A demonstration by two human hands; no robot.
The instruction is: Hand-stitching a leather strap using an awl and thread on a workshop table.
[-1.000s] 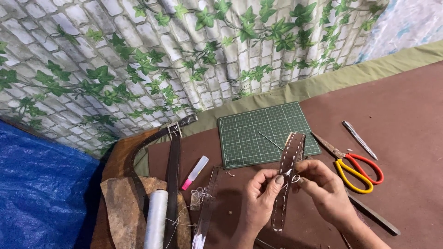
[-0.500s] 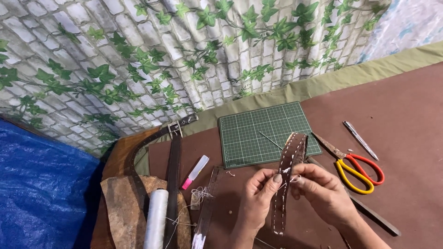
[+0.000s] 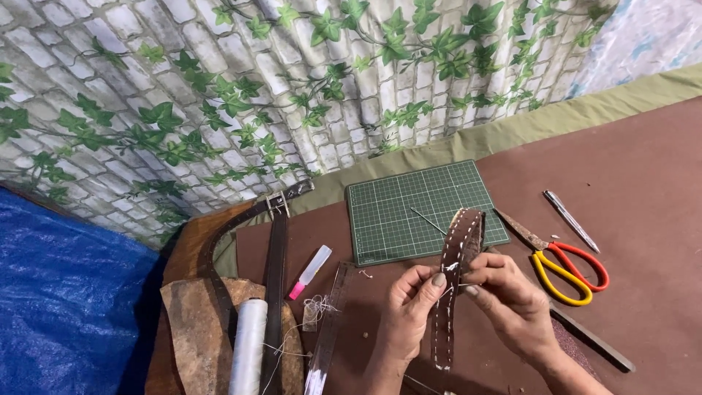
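White thread spool [image 3: 247, 344] and dark belt w/ buckle [image 3: 276, 263] lie at 9 o'clock of the hands, pink-capped tube [image 3: 310, 271] just beside. Centre: left hand [image 3: 406, 311] and right hand [image 3: 508, 300], fingertips pinching a brown stitched leather strap [image 3: 453, 285] held upright, top end over the green cutting mat [image 3: 417, 208] at 12. Scissors w/ red-yellow handles [image 3: 567, 267] at 3 o'clock.
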